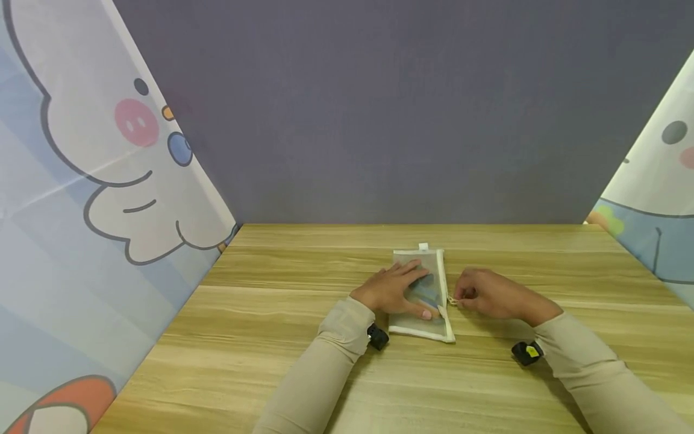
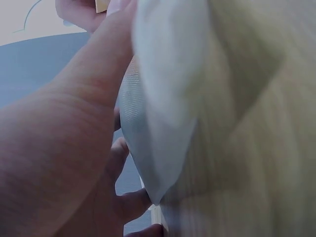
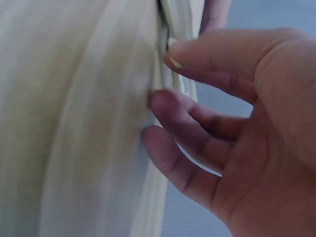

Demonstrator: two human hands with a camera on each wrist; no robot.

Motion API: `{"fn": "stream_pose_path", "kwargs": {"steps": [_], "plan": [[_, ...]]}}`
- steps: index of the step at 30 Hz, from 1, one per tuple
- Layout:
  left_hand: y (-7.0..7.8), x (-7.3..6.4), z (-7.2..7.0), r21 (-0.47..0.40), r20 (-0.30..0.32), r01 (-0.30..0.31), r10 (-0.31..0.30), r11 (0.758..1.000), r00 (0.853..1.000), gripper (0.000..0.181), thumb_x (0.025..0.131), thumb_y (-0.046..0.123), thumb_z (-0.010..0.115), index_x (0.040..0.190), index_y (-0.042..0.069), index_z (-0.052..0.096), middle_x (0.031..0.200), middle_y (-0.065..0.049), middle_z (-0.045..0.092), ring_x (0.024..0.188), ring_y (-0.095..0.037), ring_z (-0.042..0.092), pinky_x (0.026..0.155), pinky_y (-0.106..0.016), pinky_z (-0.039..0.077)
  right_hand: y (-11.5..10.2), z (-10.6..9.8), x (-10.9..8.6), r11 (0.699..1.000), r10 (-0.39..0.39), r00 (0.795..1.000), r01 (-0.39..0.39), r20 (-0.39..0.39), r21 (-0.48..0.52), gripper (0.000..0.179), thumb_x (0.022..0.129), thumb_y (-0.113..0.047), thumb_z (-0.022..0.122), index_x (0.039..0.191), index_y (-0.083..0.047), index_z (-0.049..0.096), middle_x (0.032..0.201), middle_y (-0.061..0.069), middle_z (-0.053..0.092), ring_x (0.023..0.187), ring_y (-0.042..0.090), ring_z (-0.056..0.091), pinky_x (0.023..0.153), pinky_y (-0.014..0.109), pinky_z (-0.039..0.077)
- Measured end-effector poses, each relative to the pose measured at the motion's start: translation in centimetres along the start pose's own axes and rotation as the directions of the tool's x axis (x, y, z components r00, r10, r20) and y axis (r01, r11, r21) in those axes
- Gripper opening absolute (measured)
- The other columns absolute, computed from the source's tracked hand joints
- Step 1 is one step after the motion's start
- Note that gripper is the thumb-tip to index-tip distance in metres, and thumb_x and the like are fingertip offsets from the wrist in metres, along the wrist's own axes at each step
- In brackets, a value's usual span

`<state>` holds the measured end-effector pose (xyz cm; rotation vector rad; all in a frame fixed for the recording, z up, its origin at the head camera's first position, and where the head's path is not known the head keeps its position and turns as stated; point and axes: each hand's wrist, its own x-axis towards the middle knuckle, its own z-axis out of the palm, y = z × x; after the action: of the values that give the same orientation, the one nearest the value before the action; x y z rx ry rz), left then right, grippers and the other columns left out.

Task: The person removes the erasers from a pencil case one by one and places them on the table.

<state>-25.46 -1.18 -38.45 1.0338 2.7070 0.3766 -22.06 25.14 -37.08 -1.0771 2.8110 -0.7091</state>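
A see-through mesh zip pouch [image 1: 417, 259] with pale trim lies flat on the table, its zipper edge [image 1: 441, 274] facing right. Fingers spread, my left hand [image 1: 394, 289] rests on the mesh and presses it down. Something dark and bluish [image 1: 428, 290] shows through the mesh beside that hand, partly covered. At the zipper edge, my right hand [image 1: 490, 294] pinches a thin pale pull cord [image 1: 452, 300] between thumb and forefinger. In the right wrist view the other fingers [image 3: 165, 148] curl loosely beside the zipper [image 3: 182, 17]. Near the left thumb the zipper edge gapes slightly.
The wood-grain table [image 1: 244, 337] spreads around both hands. A dark grey panel [image 1: 401, 114] stands behind it, and cartoon-print sheets [image 1: 81, 241] hang at the sides. A small white tag [image 1: 423, 246] sticks out from the pouch's far edge.
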Motion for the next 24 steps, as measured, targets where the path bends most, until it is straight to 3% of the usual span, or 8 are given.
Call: {"fn": "stream_pose_path", "kwargs": {"steps": [11, 24], "plan": [[0.2, 0.1, 0.0, -0.008, 0.011, 0.0, 0.001, 1.0, 1.0, 0.097, 0.082, 0.072, 0.066, 0.161, 0.037, 0.022, 0.167, 0.014, 0.006, 0.152, -0.027, 0.007, 0.119, -0.052, 0.013, -0.5, -0.6, -0.7, 0.996, -0.011, 0.994, 0.001, 0.111, 0.089, 0.007, 0.094, -0.014, 0.072, 0.092, -0.02, 0.073, 0.095, -0.008, 0.06, 0.086, 0.006, 0.06, 0.073, 0.03, 0.053], [-0.2, 0.1, 0.1, -0.014, -0.013, -0.011, 0.011, 1.0, 1.0, 0.095, 0.083, 0.07, 0.067, 0.161, 0.035, 0.023, 0.167, 0.012, 0.008, 0.152, -0.029, 0.01, 0.118, -0.053, 0.015, -1.7, -1.2, -0.7, 0.993, -0.101, 0.98, 0.088, 0.171, 0.083, 0.016, 0.091, -0.011, 0.072, 0.086, -0.026, 0.072, 0.095, -0.012, 0.06, 0.089, 0.008, 0.058, 0.078, 0.034, 0.051]]}}
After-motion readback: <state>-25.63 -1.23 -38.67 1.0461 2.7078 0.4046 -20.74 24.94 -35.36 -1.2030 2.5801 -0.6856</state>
